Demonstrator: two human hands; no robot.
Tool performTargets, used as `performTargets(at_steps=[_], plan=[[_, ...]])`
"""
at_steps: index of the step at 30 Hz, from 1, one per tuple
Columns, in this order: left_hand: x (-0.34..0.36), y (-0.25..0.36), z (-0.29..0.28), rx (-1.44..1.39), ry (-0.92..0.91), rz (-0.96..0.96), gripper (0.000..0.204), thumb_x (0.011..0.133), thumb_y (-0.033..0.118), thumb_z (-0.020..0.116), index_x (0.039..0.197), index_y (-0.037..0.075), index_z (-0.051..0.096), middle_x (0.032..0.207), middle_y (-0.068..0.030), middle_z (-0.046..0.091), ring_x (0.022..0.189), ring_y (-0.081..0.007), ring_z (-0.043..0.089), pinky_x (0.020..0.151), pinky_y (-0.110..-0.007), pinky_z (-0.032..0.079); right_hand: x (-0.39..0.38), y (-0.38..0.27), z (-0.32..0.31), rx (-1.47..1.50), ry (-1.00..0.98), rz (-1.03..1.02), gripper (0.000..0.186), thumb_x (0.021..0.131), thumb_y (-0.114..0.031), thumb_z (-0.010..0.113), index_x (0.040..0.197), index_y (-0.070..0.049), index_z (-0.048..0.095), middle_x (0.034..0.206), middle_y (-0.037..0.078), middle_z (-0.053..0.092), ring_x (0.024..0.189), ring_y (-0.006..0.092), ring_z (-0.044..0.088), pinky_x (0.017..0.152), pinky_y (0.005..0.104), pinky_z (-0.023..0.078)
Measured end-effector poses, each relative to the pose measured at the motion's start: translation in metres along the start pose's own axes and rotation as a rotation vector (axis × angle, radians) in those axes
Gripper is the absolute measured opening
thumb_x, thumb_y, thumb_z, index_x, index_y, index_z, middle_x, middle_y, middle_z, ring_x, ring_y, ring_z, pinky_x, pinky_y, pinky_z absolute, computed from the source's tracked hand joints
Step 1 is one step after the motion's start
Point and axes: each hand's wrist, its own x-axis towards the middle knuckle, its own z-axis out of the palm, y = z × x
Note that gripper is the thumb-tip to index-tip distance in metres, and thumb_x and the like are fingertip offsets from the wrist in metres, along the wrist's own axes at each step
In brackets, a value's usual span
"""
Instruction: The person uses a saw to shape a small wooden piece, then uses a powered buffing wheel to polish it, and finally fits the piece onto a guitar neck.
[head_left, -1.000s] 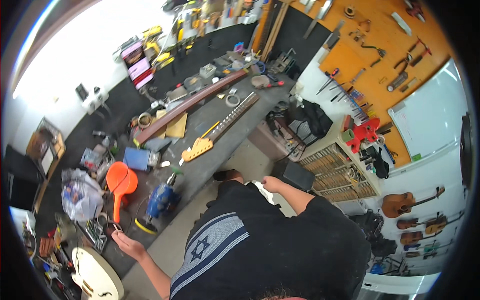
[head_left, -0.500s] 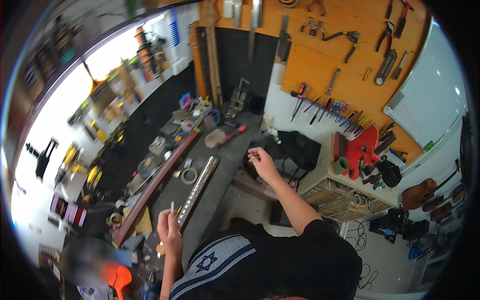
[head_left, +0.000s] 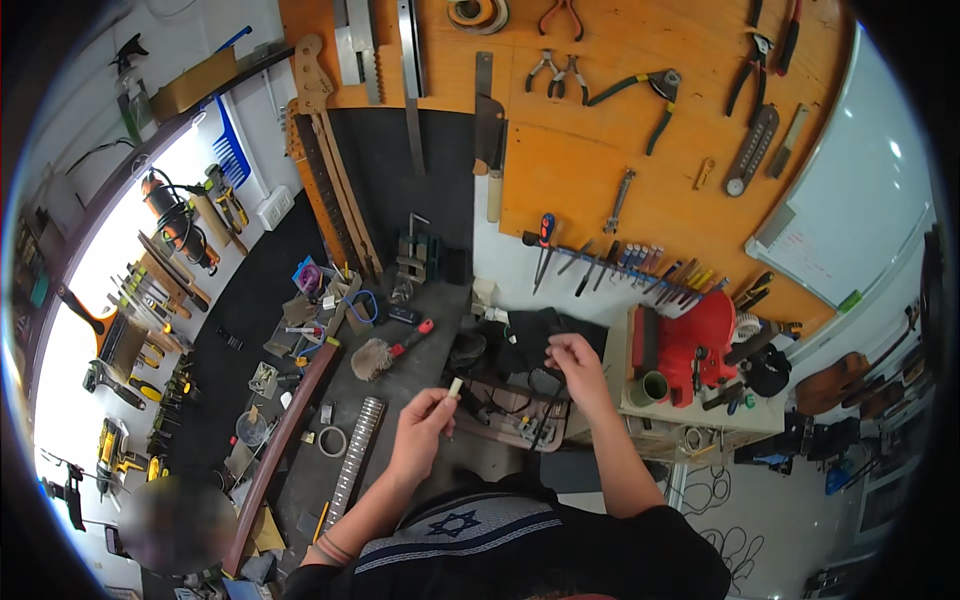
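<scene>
My left hand (head_left: 420, 432) is closed, pinching a small pale stick-like piece (head_left: 455, 388) upright between thumb and fingers; its exact kind is unclear. To its right, my right hand (head_left: 580, 372) is raised with the fingers curled together. Whatever those fingers hold, if anything, does not show. Both hands are in the air in front of my body, apart from each other. A fretted guitar neck (head_left: 358, 452) lies on the dark workbench (head_left: 395, 405), left of my left hand and partly behind my forearm. Beyond it is a brush with a red handle (head_left: 408, 338).
A roll of tape (head_left: 332, 441) and a long reddish-brown bar (head_left: 278, 447) lie left of the neck. A red machine (head_left: 697, 350) stands on a cabinet at right. Hand tools hang on the orange pegboard (head_left: 600, 180). A blurred round shape (head_left: 180, 525) covers the lower left.
The view has turned leftward and sharpened. My left hand has come up and right, away from the guitar neck, with the pale piece. My right hand is nearer to it, its fingers more curled.
</scene>
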Motion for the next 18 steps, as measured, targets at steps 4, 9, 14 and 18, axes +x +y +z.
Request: performTargets(at_steps=[4, 9, 14, 18], plan=[[0.009, -0.029, 0.002, -0.077, -0.003, -0.170, 0.018, 0.110, 0.018, 0.068, 0.117, 0.002, 0.072, 0.085, 0.0023, 0.063, 0.073, -0.0079, 0.057, 0.068, -0.026, 0.046, -0.001, -0.006, -0.037, -0.106, 0.088, 0.012, 0.020, 0.110, -0.012, 0.062, 0.128, -0.002, 0.067, 0.107, 0.007, 0.073, 0.092, 0.0153, 0.071, 0.085, 0.0307, 0.057], [0.015, -0.037, 0.004, -0.148, -0.001, -0.273, 0.018, 0.109, 0.015, 0.068, 0.122, 0.003, 0.070, 0.089, 0.0015, 0.063, 0.077, -0.0102, 0.059, 0.071, -0.028, 0.049, 0.024, -0.005, -0.065, -0.104, 0.152, 0.004, 0.022, 0.111, -0.014, 0.062, 0.127, 0.000, 0.067, 0.106, 0.007, 0.073, 0.091, 0.0151, 0.071, 0.083, 0.0299, 0.055], [0.021, -0.023, 0.004, -0.119, 0.041, -0.193, 0.019, 0.107, 0.009, 0.068, 0.125, 0.002, 0.069, 0.095, -0.0002, 0.065, 0.081, -0.0107, 0.063, 0.074, -0.029, 0.052, 0.060, -0.004, -0.038, -0.056, 0.066, 0.051, 0.022, 0.110, -0.014, 0.061, 0.126, 0.000, 0.067, 0.106, 0.007, 0.072, 0.091, 0.0153, 0.070, 0.082, 0.0298, 0.054], [0.015, -0.022, -0.002, -0.106, 0.112, -0.118, 0.020, 0.106, 0.005, 0.069, 0.125, 0.001, 0.067, 0.098, -0.0017, 0.066, 0.084, -0.0118, 0.064, 0.077, -0.028, 0.054, 0.103, 0.016, 0.002, -0.056, -0.123, 0.162, 0.022, 0.110, -0.014, 0.061, 0.127, -0.001, 0.067, 0.105, 0.006, 0.072, 0.090, 0.0147, 0.069, 0.082, 0.0294, 0.054]])
